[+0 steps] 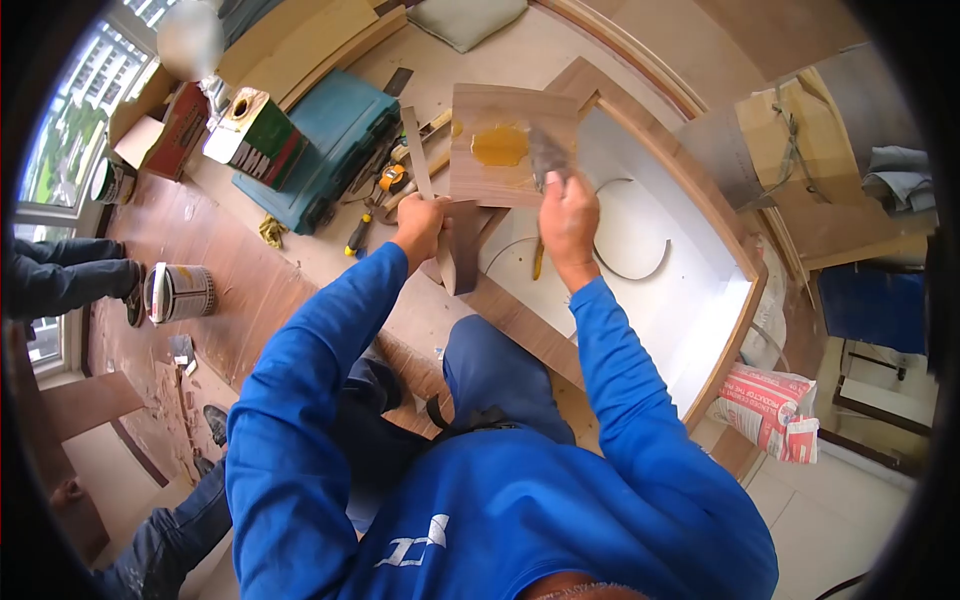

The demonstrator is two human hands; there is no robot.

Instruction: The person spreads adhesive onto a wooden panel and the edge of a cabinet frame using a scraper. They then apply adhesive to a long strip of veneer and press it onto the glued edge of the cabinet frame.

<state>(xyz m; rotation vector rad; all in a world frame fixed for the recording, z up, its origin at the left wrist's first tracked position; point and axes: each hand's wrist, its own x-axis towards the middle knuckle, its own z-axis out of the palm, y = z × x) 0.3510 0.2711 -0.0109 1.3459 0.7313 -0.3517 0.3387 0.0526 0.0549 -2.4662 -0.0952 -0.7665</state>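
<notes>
A wood-grain laminate board lies on a cabinet frame, with a puddle of yellow glue on it. My right hand grips a scraper whose blade rests on the board beside the glue. My left hand holds the board's lower left edge and a thin laminate strip that sticks up past it. A dark strip hangs below the board between my hands. Blue sleeves cover both arms.
A white-lined cabinet frame lies on the floor. To the left are a glue tin, a teal tool case, a tape measure, a screwdriver and a paint can. Other people's legs are at the left edge.
</notes>
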